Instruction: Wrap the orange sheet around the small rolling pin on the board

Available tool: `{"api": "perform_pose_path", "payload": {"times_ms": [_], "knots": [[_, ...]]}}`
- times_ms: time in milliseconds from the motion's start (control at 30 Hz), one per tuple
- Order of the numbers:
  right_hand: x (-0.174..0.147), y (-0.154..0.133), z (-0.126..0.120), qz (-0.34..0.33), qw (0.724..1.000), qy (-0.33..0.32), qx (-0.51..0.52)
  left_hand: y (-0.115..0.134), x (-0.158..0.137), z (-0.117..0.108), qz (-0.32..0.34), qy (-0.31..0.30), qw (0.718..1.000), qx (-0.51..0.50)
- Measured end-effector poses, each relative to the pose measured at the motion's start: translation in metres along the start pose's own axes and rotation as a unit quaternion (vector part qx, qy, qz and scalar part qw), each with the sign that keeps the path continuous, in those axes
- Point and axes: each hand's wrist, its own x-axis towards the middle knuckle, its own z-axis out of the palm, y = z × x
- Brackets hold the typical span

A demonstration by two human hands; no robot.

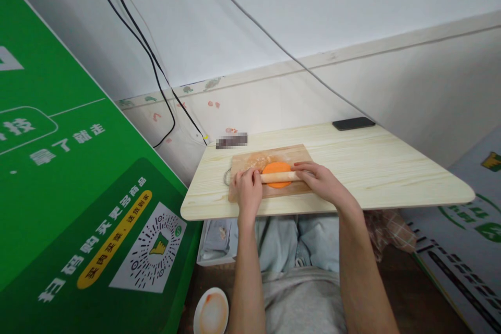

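A wooden rolling pin point(278, 177) lies across a flat round of orange dough point(277, 167) on a wooden cutting board point(270, 192). My left hand point(249, 186) is closed over the pin's left end. Over its right end, my right hand point(315, 180) is closed too, with the fingers bent across the wood. Dough shows above and below the pin, between the two hands. A pale, floury smear covers the board's upper left part, and a metal ring handle point(226, 176) sticks out at its left edge.
The board rests on a pale wood-grain table point(391, 177). At its back edge lie a black phone point(353, 123) and a blurred dark item point(231, 141). A green panel point(78, 177) stands at the left. Below are a white bowl point(211, 313) and a white box point(216, 260).
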Motion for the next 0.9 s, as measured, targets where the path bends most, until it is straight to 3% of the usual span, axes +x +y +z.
{"api": "perform_pose_path", "payload": {"times_ms": [233,600,900], "knots": [[0.010,0.004,0.022,0.001,0.993,0.095,-0.074,-0.003,-0.001,0.001,0.014,-0.004,1.000,0.005],[0.014,0.010,0.030,0.046,0.985,0.144,-0.083,-0.003,-0.001,0.001,0.022,-0.011,1.000,0.001],[0.015,0.008,0.030,0.034,0.984,0.157,-0.076,-0.001,0.000,0.000,0.006,-0.005,1.000,-0.011]]}}
